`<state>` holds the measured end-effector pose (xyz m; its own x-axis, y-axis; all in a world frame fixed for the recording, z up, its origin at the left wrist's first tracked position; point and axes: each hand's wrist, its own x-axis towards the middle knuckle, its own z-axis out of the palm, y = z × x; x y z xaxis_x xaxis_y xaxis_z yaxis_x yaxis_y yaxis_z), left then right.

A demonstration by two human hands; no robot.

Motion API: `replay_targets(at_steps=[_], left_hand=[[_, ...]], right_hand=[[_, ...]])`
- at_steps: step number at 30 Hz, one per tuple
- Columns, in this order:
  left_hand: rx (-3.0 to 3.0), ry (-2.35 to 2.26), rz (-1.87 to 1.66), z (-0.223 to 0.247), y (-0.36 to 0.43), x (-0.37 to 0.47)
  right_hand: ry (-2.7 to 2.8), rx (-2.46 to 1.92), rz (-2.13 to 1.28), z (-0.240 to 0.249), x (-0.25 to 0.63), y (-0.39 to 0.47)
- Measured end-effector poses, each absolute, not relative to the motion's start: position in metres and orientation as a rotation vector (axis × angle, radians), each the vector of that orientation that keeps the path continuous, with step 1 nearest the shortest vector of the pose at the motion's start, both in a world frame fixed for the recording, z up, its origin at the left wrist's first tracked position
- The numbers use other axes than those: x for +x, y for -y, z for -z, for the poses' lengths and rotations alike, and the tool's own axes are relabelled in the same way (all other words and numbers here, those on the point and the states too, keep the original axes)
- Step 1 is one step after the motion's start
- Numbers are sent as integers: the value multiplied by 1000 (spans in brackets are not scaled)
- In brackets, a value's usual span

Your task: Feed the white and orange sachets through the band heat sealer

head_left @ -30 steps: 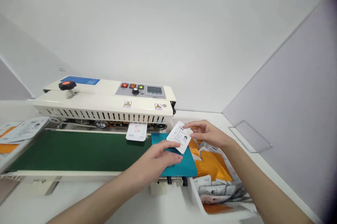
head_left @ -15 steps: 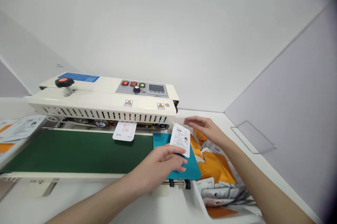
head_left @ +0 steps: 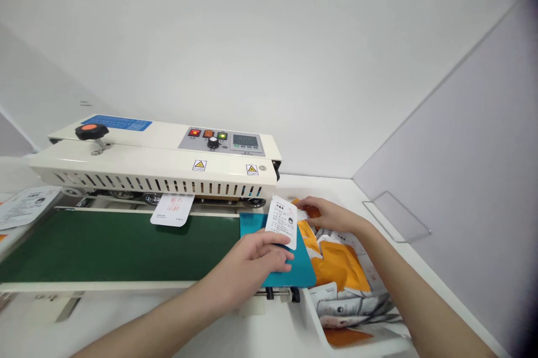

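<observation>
My left hand [head_left: 260,260] holds a small white printed packet [head_left: 282,222] by its lower edge, over the teal plate [head_left: 300,274] at the right end of a band sealing machine [head_left: 168,159]. Its print faces up. At the far end of a white bin [head_left: 313,321], my right hand [head_left: 330,213] reaches in among orange and white packets [head_left: 344,263]; its fingers are apart and bent near an orange one, their tips partly hidden. Another white packet [head_left: 172,211] with red print sticks out from under the machine's slotted cover, above the green belt [head_left: 126,246].
Several packets [head_left: 27,207] lie beyond the belt's left end. A black knob [head_left: 91,131] and lit switches sit on top of the machine. A wire handle [head_left: 397,217] stands by the right wall [head_left: 471,167].
The packet under the sealing machine has travelled left. My right hand has lowered into the packets at the bin's far end. My left hand keeps its packet at the teal plate.
</observation>
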<state>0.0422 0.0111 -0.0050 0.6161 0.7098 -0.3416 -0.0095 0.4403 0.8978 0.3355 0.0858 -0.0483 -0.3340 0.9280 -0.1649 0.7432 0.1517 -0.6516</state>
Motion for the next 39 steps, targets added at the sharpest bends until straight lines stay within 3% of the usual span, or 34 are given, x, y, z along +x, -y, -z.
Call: replay_targets(at_steps=[16, 26, 34, 39], left_hand=[[985, -794, -524, 8, -12, 42], [928, -799, -530, 9, -14, 44], [906, -783, -547, 15, -14, 45], [890, -742, -572, 22, -15, 46]], right_hand=[[1985, -1567, -1067, 44, 335, -86], [1850, -1707, -620, 40, 347, -92], [1874, -1727, -657, 45, 346, -93], [1961, -1627, -889, 42, 343, -88]])
